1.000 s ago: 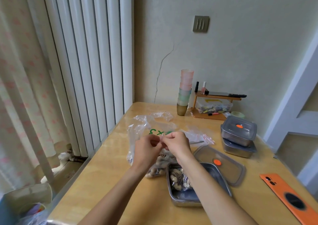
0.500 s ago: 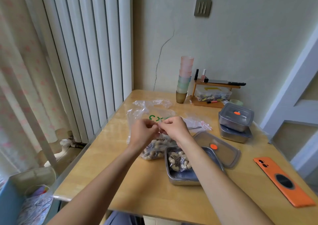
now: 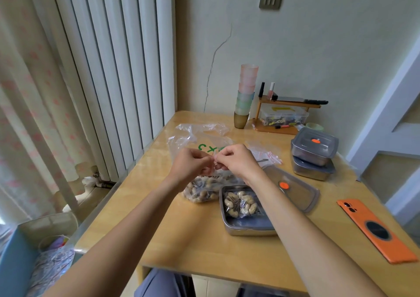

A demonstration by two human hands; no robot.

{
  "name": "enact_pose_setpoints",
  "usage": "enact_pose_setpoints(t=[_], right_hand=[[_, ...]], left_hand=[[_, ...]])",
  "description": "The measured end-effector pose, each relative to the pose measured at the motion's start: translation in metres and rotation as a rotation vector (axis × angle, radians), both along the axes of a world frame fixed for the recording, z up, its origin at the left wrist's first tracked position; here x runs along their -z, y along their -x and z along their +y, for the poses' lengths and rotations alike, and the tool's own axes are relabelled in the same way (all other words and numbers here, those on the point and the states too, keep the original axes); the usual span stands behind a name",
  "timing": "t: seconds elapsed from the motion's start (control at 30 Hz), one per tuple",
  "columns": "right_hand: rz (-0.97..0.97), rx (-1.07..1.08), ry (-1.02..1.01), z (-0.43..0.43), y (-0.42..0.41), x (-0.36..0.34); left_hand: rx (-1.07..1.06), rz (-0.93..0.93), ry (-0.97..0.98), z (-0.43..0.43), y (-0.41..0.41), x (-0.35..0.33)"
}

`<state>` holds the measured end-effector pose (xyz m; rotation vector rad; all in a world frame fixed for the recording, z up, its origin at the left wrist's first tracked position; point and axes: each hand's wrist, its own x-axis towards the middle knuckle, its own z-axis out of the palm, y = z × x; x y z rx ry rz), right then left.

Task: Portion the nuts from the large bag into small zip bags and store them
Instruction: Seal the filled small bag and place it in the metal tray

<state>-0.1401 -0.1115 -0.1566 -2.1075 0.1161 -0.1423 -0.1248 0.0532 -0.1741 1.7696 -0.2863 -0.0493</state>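
Both hands are pinching a small zip bag (image 3: 215, 159) above the large bag (image 3: 201, 191) of nuts.

The left hand (image 3: 190, 163) and right hand (image 3: 236, 160) are meeting knuckle to knuckle, fingers curled, each nipping an edge of the thin clear plastic. They are probably working its mouth, though I cannot tell whether they are opening or sealing it. The large bag is lying on the bench (image 3: 204, 249) at six o'clock from the hands, close by, likely so nuts are within easy reach. At five o'clock an open steel tray (image 3: 248, 231) is holding one filled bag (image 3: 240, 204), likely the storing spot, with its lid (image 3: 300, 194) lying just beside it at two o'clock. Spare zip bags (image 3: 266, 153) are waiting at three o'clock from the right hand.
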Motion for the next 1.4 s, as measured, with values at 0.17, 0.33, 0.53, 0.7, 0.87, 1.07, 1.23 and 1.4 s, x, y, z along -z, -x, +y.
enact_pose_setpoints(t=[0.17, 0.33, 0.53, 0.7, 0.87, 1.07, 1.23, 1.4], right_hand=[[0.016, -0.005, -0.043, 0.0, 0.0, 0.004], [0.05, -0.044, -0.043, -0.008, 0.0, 0.002], [-0.021, -0.016, 0.16, -0.002, 0.004, -0.003], [-0.069, -0.009, 0.279, 0.002, 0.006, -0.007], [-0.059, -0.035, 0.221, 0.001, 0.011, -0.01], [-0.148, -0.046, 0.343, 0.003, 0.009, -0.006], [-0.219, -0.112, 0.585, 0.001, 0.011, -0.005], [-0.33, -0.13, 0.762, 0.005, 0.015, -0.002]], left_hand=[[-0.065, -0.034, -0.023, -0.004, 0.0, 0.002], [-0.032, -0.085, -0.115, -0.002, 0.0, 0.0], [-0.062, -0.088, -0.13, -0.005, 0.002, -0.003], [-0.091, -0.136, -0.191, -0.009, 0.002, 0.0], [-0.161, -0.162, -0.241, -0.004, -0.002, 0.004], [-0.208, -0.369, -0.458, -0.007, 0.0, -0.005], [-0.23, -0.414, -0.594, -0.007, -0.004, -0.006], [-0.222, -0.436, -0.681, -0.012, -0.001, -0.009]])
